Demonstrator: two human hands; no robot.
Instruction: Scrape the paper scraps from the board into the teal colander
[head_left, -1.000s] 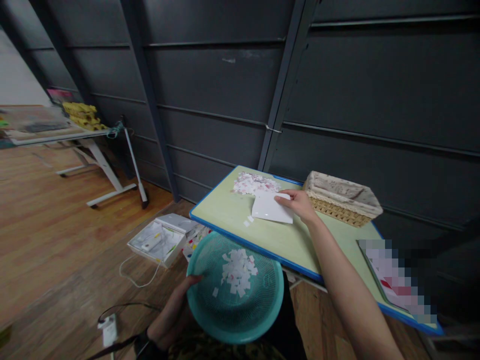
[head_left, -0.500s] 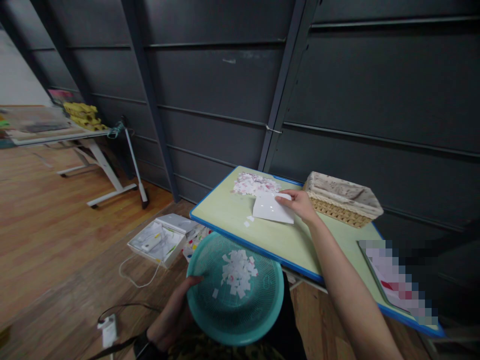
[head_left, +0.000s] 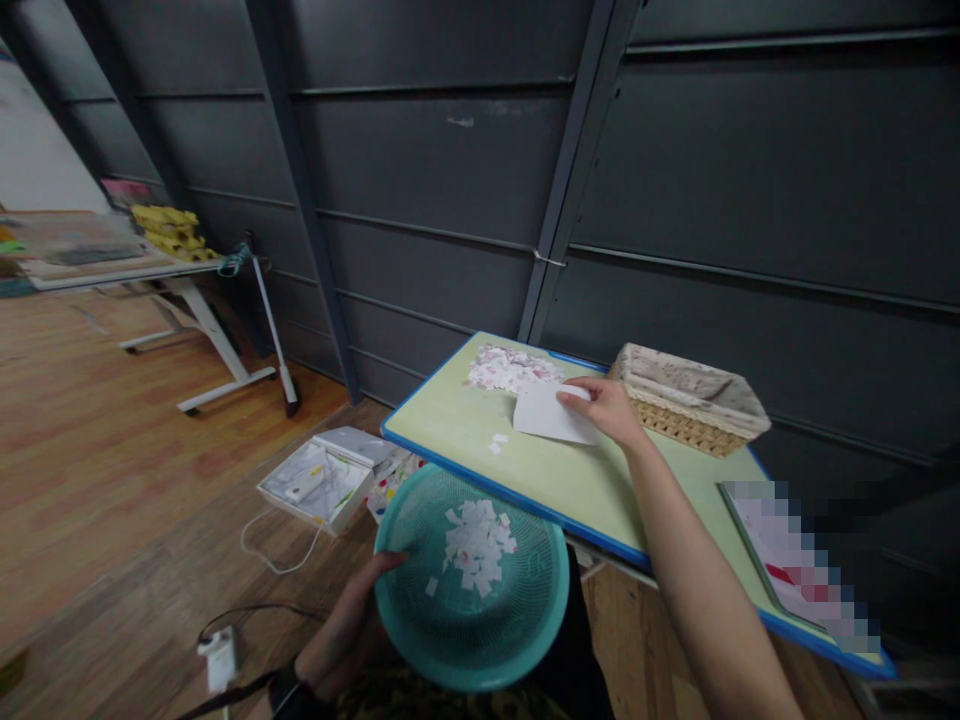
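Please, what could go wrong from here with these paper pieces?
The left hand grips the teal basket at one side; it might tip and spill the paper pieces inside. The white sheet in the right hand is near the paper pile on the table, so a sweep could scatter it.

The right hand drew the white card slightly right, away from two loose scraps. Its bright spots vanished.

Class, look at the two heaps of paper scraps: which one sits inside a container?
The heap in the teal plastic colander, whose rim the left hand holds; the other heap lies directly on the pale green tabletop.
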